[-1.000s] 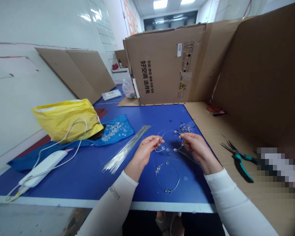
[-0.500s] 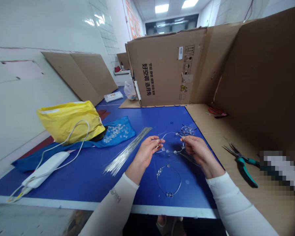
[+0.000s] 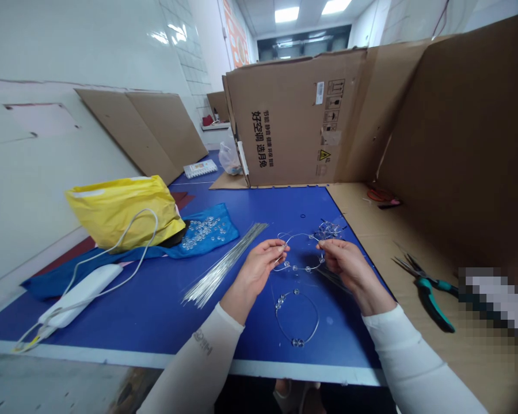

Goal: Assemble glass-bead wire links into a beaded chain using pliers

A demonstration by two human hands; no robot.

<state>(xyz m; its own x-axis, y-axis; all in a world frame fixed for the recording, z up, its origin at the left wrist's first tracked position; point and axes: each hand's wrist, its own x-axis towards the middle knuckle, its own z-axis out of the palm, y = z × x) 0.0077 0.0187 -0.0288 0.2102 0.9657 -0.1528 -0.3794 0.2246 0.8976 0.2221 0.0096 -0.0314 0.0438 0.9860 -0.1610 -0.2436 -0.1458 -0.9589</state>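
Wire ring [image 3: 300, 268]: beaded, lifted just above the blue table [image 3: 155, 313], between both hands
Grip: left hand [image 3: 259, 270] and right hand [image 3: 347, 265] each pinch the ring from opposite sides, fingertips closed on it
Nearby: beaded ring [image 3: 295, 342] lying below the hands, wire bundle [image 3: 224, 264] to the left, tangled rings [image 3: 328, 230] ahead
Risk: a slack pinch could drop the ring or let beads slide along it; stray wire ends could snag the tangled rings — they sit close
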